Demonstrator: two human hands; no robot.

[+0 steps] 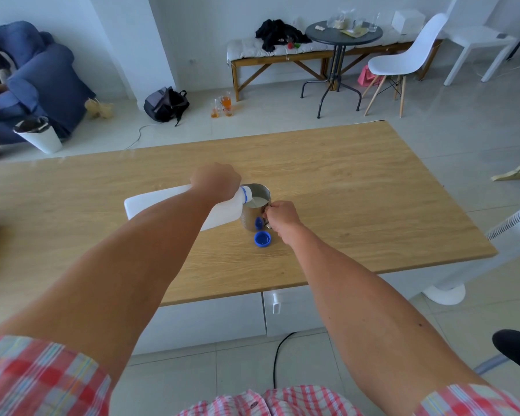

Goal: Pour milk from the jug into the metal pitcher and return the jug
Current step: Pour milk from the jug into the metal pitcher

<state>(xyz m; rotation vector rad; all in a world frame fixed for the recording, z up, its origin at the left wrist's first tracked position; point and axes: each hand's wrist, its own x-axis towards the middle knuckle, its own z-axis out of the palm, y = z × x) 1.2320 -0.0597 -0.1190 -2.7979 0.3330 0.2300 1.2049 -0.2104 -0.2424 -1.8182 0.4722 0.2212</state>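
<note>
A white plastic milk jug point(150, 205) lies tipped almost flat above the wooden table point(357, 205), its blue-ringed mouth over the rim of the metal pitcher point(252, 219). My left hand point(216, 181) grips the jug near its neck from above. White milk shows inside the pitcher. My right hand point(282, 216) is closed on the pitcher's handle at its right side. The pitcher stands upright on the table. The jug's blue cap point(262, 238) lies loose on the table just in front of the pitcher, and its reflection shows on the pitcher's wall.
A white fan base point(445, 292) stands off the table's right end. Beyond the table are a blue armchair point(42, 73), a white bin point(39, 133), a black backpack point(165, 103), a bench, a round dark table point(342, 34) and a white chair point(403, 58).
</note>
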